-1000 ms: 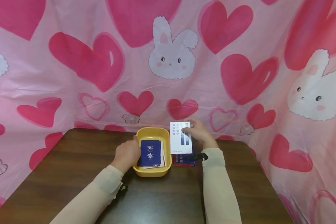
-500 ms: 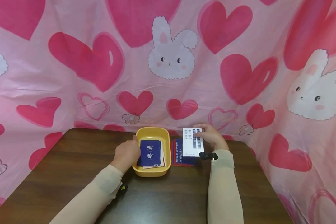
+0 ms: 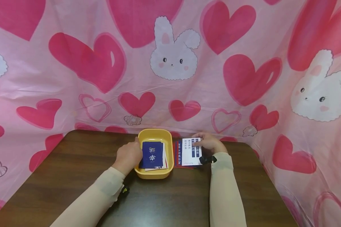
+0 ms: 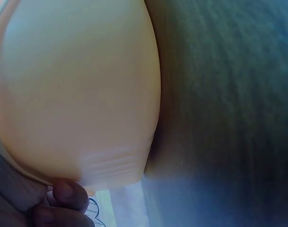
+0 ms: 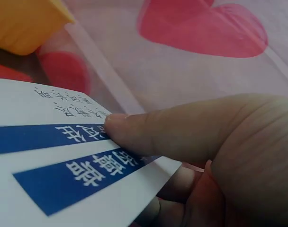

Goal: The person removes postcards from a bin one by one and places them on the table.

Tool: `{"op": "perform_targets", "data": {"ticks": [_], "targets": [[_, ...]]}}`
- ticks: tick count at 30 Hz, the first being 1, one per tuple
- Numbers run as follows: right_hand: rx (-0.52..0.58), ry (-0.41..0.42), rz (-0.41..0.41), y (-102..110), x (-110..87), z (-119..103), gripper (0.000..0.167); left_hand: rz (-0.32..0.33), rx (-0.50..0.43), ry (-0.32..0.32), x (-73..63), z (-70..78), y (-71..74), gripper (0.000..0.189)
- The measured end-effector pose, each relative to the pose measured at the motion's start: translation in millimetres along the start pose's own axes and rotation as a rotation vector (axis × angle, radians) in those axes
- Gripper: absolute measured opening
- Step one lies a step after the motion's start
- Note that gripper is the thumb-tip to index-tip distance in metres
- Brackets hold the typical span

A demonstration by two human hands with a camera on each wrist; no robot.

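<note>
My left hand point(image 3: 128, 156) grips the left rim of a yellow plastic tray point(image 3: 154, 176). In the left wrist view its fingers point(image 4: 68, 195) curl at the tray's wall. A dark blue card point(image 3: 152, 154) with white characters lies on top of other cards inside the tray. To the right of the tray, my right hand point(image 3: 211, 143) pinches a white card point(image 3: 188, 153) with blue bands by its far right part. In the right wrist view the thumb point(image 5: 153, 130) presses on its printed face, other fingers beneath. That card overlaps a pile of blue and red cards point(image 3: 178, 154), partly hiding it.
The dark wooden table point(image 3: 164, 201) holds the tray and the card pile near its back edge. A pink curtain point(image 3: 102, 104) with hearts and rabbits hangs right behind, and also along the right side.
My right hand has carried the white card rightward, then back slightly left and nearer, over the pile. The left hand and tray have stayed put.
</note>
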State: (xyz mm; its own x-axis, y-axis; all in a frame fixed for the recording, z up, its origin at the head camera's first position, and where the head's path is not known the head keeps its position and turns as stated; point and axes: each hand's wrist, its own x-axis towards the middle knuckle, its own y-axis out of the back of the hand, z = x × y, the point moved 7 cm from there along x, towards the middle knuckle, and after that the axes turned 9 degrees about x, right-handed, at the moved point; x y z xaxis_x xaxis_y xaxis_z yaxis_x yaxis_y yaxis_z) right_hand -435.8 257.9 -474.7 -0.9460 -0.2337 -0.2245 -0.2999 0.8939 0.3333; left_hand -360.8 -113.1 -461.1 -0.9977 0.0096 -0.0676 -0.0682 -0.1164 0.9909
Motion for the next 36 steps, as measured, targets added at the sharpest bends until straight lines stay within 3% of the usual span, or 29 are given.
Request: {"op": "perform_targets", "data": {"ticks": [6,17,36], "targets": [[-0.100,-0.005,-0.008,-6.4,2.5,1.8,0.044,0.000,0.004,0.001,-0.2,0.3,0.3,0.070],[-0.407,-0.040,0.124,-12.9,6.4,-2.5,0.041,0.000,0.012,0.006,0.0,-0.4,-0.8,0.070],[-0.502,-0.078,0.152,-17.2,11.7,-2.6,0.040,0.000,0.012,0.012,1.5,-0.7,-1.0,0.071]]}}
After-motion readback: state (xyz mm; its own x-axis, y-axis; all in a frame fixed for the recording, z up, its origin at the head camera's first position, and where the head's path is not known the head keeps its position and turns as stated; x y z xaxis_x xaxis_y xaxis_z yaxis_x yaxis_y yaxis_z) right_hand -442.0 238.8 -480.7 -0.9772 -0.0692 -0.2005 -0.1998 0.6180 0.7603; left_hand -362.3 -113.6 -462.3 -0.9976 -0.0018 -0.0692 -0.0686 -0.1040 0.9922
